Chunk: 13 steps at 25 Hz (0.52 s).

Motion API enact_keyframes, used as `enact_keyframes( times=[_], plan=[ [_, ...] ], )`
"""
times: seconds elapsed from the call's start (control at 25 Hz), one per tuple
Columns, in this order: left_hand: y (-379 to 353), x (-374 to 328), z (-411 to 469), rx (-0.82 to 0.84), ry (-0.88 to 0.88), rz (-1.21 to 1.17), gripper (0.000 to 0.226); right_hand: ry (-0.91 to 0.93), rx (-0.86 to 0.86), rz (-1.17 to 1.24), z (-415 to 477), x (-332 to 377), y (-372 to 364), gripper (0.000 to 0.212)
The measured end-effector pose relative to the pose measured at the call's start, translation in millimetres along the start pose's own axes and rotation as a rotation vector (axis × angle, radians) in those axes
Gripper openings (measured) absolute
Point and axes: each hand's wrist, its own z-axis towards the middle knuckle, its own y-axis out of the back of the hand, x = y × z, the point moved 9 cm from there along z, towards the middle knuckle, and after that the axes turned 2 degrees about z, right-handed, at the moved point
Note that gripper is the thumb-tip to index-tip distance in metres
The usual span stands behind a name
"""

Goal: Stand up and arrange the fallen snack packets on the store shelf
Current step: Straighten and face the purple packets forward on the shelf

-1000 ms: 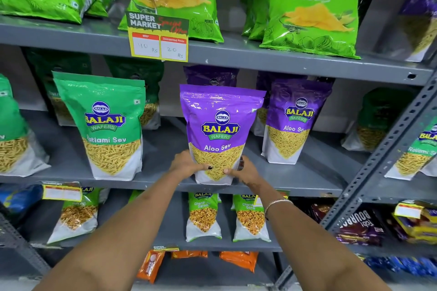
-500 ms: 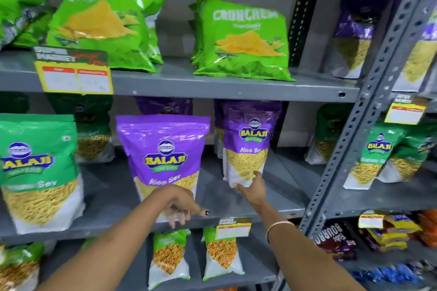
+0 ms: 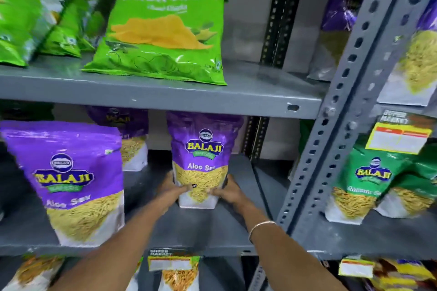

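Observation:
A purple Balaji Aloo Sev packet (image 3: 204,149) stands upright in the middle of the grey middle shelf (image 3: 189,231). My left hand (image 3: 173,190) grips its lower left side and my right hand (image 3: 228,190) grips its lower right side, fingers wrapped onto the front. A second purple Aloo Sev packet (image 3: 68,172) stands upright at the shelf's front left, untouched. Another purple packet (image 3: 128,134) stands behind it, partly hidden.
Green Crunchem chip bags (image 3: 165,30) lean on the upper shelf (image 3: 165,94). A perforated grey upright post (image 3: 331,125) divides the right bay, where green Balaji packets (image 3: 369,182) stand. Yellow price tags (image 3: 399,136) hang on shelf edges. More packets sit on the shelf below.
My view swung right. My left hand left the front purple packet and joined my right hand on the second purple packet further right.

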Motion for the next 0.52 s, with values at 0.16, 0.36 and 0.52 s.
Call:
enact_keyframes(
  times=[0.16,0.36,0.52],
  plan=[
    [5,-22,-29,-0.064,0.003,-0.031,0.054,0.026,0.010,0.026,26,-36,1,0.111],
    [8,-29,-67,-0.020,0.007,0.022,0.038,0.026,0.015,-0.023,-27,-17,4,0.100],
    [8,-26,-90,0.057,0.005,0.115,0.055,0.029,0.033,-0.096,-76,0,0,0.039]
  ],
)
